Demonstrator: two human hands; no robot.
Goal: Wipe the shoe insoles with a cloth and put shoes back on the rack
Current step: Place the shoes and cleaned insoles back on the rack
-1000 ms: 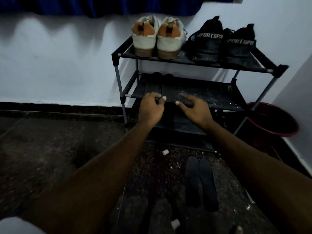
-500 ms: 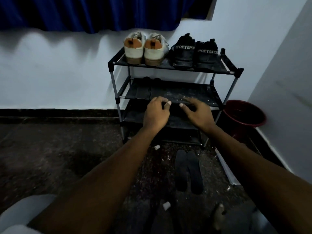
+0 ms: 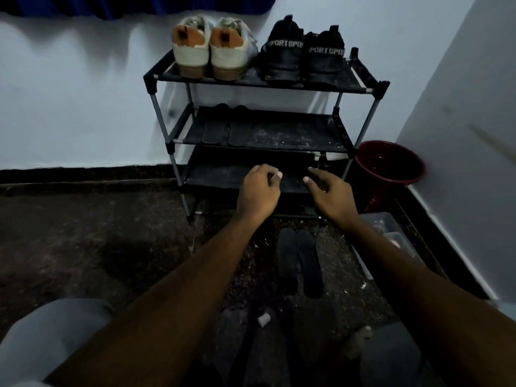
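Note:
A black three-tier shoe rack [image 3: 262,81] stands against the white wall. On its top shelf sit a white and tan pair of sneakers [image 3: 209,51] and a black pair of sport shoes [image 3: 304,55], heels toward me. Two dark insoles [image 3: 223,132] lie on the left of the middle shelf. Another black pair of insoles [image 3: 298,263] lies on the floor in front of the rack. My left hand [image 3: 258,191] hovers in front of the lowest shelf with loosely curled fingers, holding nothing. My right hand [image 3: 329,194] hangs beside it, fingers relaxed and empty. No cloth is visible.
A dark red bucket [image 3: 391,163] stands right of the rack by the side wall. A clear plastic container [image 3: 391,236] lies on the floor below it. A small white scrap [image 3: 264,319] sits on the dark speckled floor. My grey-clad knee [image 3: 50,331] is at lower left.
Both hands have drawn back from the front edge of the middle shelf and dropped to the level of the lowest shelf. My view has pulled away from the rack.

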